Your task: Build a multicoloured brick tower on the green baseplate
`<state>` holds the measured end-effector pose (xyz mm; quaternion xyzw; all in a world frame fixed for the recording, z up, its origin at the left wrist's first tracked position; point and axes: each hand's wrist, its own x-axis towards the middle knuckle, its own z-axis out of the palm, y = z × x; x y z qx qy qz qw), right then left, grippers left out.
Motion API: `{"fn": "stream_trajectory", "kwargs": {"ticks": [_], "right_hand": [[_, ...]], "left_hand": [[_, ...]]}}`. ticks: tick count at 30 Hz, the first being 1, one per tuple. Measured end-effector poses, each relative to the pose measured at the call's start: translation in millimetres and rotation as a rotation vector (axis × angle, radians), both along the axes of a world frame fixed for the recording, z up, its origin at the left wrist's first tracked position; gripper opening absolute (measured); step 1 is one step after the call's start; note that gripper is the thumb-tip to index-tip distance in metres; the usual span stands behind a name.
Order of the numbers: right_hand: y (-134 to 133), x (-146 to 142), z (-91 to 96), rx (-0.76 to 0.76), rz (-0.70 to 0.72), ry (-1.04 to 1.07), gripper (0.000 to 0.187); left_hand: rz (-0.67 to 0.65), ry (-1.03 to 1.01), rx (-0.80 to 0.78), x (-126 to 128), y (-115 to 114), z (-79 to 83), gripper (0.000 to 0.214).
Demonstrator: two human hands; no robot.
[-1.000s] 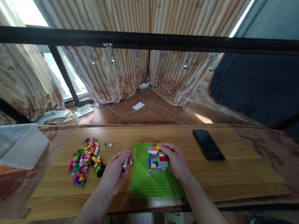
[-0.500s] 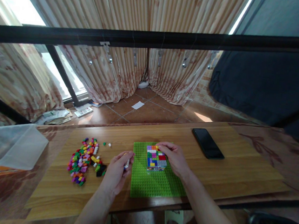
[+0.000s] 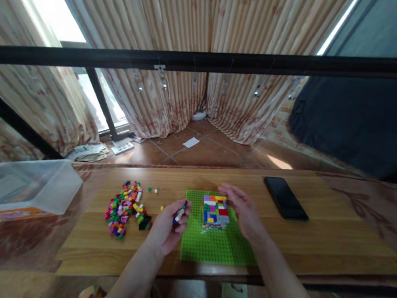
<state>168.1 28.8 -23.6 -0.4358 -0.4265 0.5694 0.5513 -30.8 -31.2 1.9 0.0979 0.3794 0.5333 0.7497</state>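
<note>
A green baseplate lies on the wooden table with a block of many-coloured bricks built on its far half. My right hand rests against the right side of that block, fingers curled along its top edge. My left hand hovers at the baseplate's left edge, fingers pinched on a few small bricks, one of them white. A pile of loose coloured bricks lies to the left of my left hand.
A black phone lies on the table to the right. A clear plastic tub stands at the far left. A black bar crosses the view above. Curtains and a tiled floor lie beyond the table.
My left hand has moved a little right toward the baseplate's edge with the small bricks. My right hand has stayed at the brick block. The camera has shifted slightly.
</note>
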Motion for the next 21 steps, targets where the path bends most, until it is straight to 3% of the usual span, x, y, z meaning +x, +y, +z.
{"fn": "stream_trajectory", "kwargs": {"ticks": [4, 8, 10, 12, 15, 21], "right_hand": [[-3, -1, 10.8, 0.129, -0.215, -0.042, 0.026], [-23, -19, 20.2, 0.331, -0.336, -0.3, 0.015], [-38, -33, 24.4, 0.464, -0.266, -0.464, 0.01], [-52, -50, 27.0, 0.536, -0.059, -0.574, 0.009], [-65, -74, 25.9, 0.49, 0.153, -0.656, 0.013], [-65, -98, 16.1, 0.334, 0.158, -0.658, 0.024]], "left_hand": [[0.035, -0.136, -0.043, -1, -1, 2.4, 0.009], [0.118, -0.174, -0.056, -2, 1, 0.6, 0.012], [0.176, -0.183, -0.058, -3, 2, -0.4, 0.013], [0.225, -0.186, -0.055, -3, 2, -1.3, 0.013], [0.269, -0.182, -0.045, -2, 1, -2.2, 0.013], [0.289, -0.166, -0.028, 0, -3, -1.7, 0.013]]}}
